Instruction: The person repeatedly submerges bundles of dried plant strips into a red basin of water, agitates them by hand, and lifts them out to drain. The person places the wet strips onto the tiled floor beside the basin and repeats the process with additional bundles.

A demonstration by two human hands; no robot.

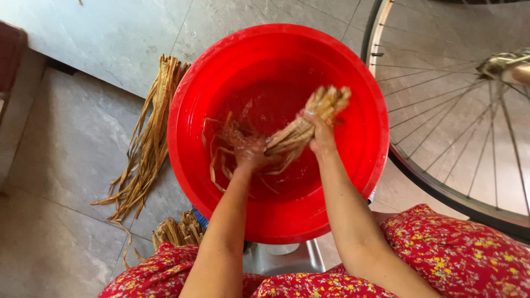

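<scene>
A big red plastic tub point(353, 83) holds water. My right hand point(320, 135) grips a bundle of tan dried fibre strips point(309, 118) near its cut end, which sticks up out of the water toward the right. My left hand point(251, 157) is dipped in the water and closed around the lower, loose part of the same bundle, whose wet strands spread out to the left inside the tub.
A loose bunch of dry strips point(146, 143) lies on the grey tiled floor left of the tub. Another small bundle point(179, 230) rests by my knee. A bicycle wheel point(469, 127) stands at the right. My lap is covered by red flowered cloth point(458, 254).
</scene>
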